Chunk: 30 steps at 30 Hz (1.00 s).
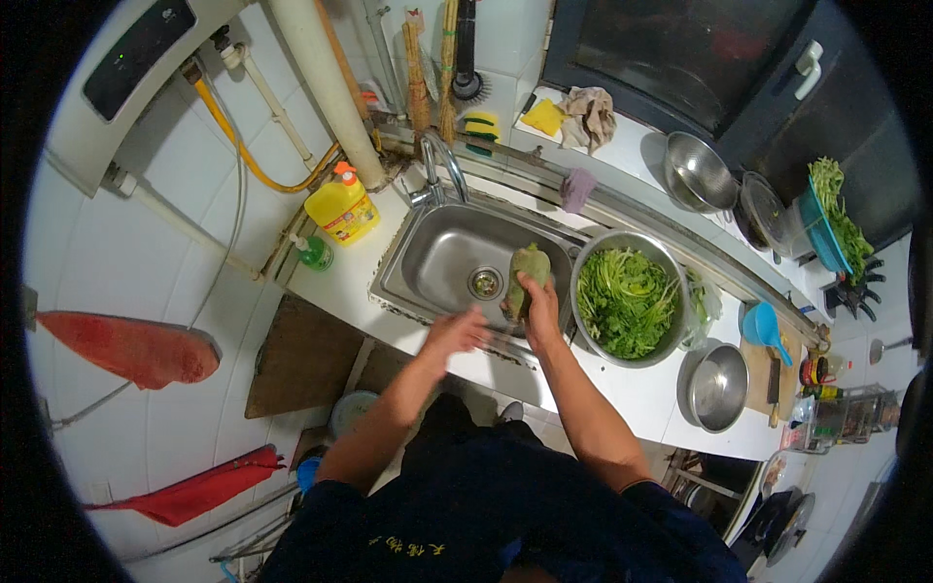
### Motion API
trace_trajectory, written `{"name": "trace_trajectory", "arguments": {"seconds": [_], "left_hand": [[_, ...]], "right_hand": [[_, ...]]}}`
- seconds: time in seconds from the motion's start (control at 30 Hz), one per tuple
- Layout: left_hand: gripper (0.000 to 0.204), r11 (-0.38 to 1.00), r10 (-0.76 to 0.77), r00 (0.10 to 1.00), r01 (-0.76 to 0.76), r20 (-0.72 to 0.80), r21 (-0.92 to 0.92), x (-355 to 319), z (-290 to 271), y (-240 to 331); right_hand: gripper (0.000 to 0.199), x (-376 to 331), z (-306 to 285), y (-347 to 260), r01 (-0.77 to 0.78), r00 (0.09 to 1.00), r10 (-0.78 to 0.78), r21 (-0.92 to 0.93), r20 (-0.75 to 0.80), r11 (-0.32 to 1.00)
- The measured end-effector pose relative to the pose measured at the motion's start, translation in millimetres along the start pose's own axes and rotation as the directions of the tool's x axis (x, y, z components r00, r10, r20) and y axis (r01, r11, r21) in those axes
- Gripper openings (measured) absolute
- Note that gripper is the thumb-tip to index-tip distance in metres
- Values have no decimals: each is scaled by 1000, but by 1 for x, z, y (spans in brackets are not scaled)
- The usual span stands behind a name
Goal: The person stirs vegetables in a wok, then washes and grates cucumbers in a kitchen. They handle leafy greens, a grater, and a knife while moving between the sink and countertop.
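Note:
My right hand [541, 309] is closed round a pale green oblong thing [528, 270], mottled on its surface, over the right side of the steel sink [428, 253]. The frame does not show clearly what kind of thing it is. My left hand [457, 333] hovers by the sink's front edge, apart from the green thing, its fingers smeared by motion. Below and between the hands, the sink drain [485, 283] has small green and pale bits in it. The chrome faucet [447, 167] stands at the back of the sink.
A large steel bowl [671, 348] of leafy greens [627, 301] stands right of the sink. Farther right are an empty steel bowl [718, 389], a blue ladle [763, 330] and a knife [775, 387] on a cutting board. Yellow [342, 209] and green [313, 253] soap bottles stand left.

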<state>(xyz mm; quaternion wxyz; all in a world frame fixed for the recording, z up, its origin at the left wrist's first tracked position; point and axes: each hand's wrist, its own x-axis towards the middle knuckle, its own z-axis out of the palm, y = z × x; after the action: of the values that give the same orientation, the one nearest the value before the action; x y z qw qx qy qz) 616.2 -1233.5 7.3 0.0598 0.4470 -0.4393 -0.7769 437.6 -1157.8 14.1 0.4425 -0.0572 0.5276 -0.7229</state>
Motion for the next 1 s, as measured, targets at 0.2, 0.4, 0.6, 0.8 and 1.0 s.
{"name": "trace_trajectory", "arguments": {"seconds": [0.2, 0.4, 0.6, 0.8, 1.0], "left_hand": [[77, 863, 261, 830, 29, -493, 505, 173, -189, 91], [96, 390, 429, 791, 273, -436, 879, 260, -192, 175], [66, 336, 304, 872, 279, -384, 899, 283, -197, 191], [55, 476, 226, 875, 285, -429, 832, 295, -211, 176], [56, 527, 266, 854, 260, -448, 809, 293, -212, 168]], "right_hand": [[51, 101, 26, 45, -346, 929, 352, -69, 114, 936], [48, 174, 57, 84, -346, 936, 347, -30, 57, 938], [56, 196, 83, 96, -342, 937, 341, 6, 77, 940], [62, 205, 84, 102, -364, 928, 361, 18, 90, 931], [63, 204, 80, 102, -362, 929, 358, 35, 98, 931]]}}
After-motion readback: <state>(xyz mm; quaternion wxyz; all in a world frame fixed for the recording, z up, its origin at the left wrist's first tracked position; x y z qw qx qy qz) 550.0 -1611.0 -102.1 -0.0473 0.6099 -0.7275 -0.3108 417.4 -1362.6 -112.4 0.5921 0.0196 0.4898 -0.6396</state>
